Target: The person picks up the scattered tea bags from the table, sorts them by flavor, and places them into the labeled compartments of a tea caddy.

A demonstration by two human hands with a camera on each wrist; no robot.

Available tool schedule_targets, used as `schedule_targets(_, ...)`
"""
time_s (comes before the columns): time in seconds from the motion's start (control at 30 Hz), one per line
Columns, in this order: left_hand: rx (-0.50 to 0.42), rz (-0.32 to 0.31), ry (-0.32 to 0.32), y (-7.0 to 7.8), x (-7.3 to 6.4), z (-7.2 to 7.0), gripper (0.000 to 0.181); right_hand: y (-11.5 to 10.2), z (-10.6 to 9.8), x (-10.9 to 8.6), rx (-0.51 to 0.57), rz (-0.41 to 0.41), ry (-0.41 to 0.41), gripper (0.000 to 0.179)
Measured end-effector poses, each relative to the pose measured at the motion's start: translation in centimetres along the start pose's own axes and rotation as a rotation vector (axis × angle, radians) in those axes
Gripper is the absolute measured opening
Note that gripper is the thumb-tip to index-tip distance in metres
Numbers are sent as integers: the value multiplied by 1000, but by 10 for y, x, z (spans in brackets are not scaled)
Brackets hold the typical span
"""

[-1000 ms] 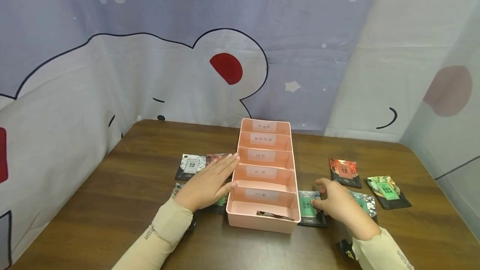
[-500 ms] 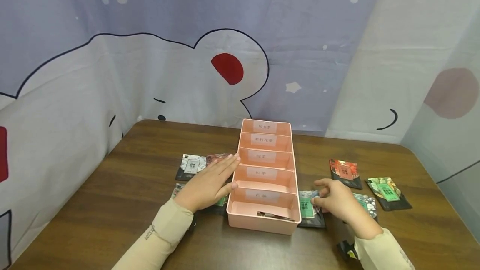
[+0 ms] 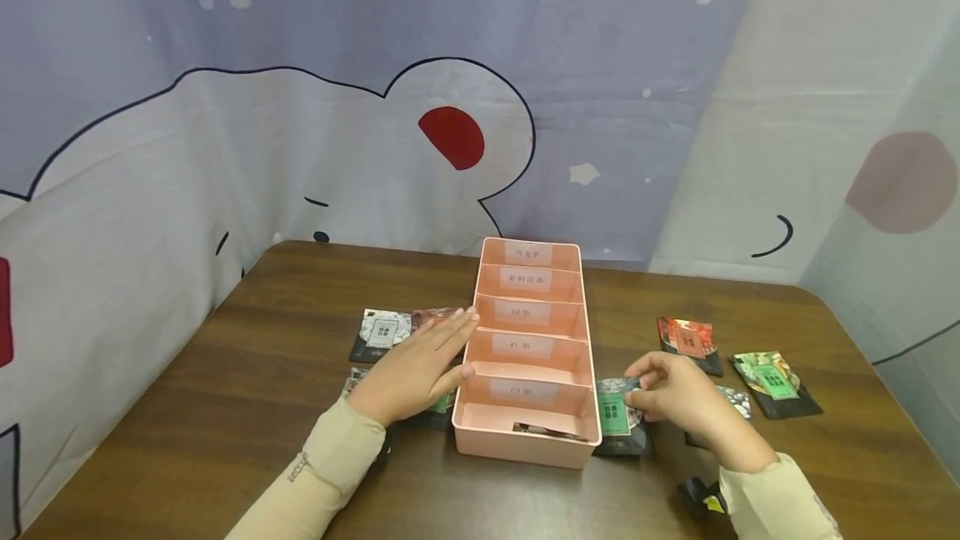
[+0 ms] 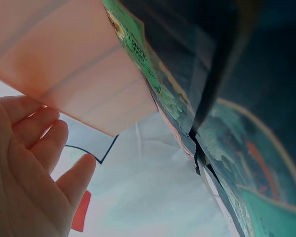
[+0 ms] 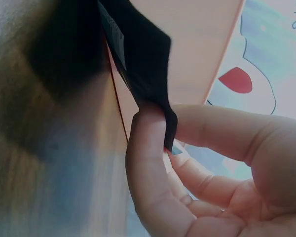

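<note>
A pink compartment box with paper labels stands mid-table. My left hand lies against its left side, fingers straight; the left wrist view shows those fingertips at the box's edge. To the right of the box, my right hand pinches a tea sachet with a green label by its corner. In the right wrist view, thumb and forefinger grip the dark sachet, seen nearly edge-on. One thin sachet lies in the nearest compartment.
Right of the box lie a red sachet, a green-labelled sachet and a partly hidden sachet. A black item is by the right sleeve. More sachets, including a white one, lie near the left hand.
My right thumb and fingers have come together on the green-labelled sachet's corner, and the hand has shifted slightly. The left hand and the box stay in place.
</note>
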State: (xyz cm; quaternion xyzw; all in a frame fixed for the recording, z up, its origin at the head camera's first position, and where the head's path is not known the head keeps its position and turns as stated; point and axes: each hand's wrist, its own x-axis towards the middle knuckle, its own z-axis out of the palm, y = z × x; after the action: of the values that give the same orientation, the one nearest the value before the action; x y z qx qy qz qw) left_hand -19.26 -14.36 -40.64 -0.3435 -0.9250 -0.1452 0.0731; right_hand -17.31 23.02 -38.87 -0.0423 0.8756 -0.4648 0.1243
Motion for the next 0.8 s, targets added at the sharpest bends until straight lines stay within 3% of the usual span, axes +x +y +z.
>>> schedule_targets(0.3,-1,-4,-3,-2,0,3,66,1,-4,1,4,-28,-9,28)
schedule_targets(0.8,9,-2,0,0,0,0,67,0,-8,2,56,-45,132,26)
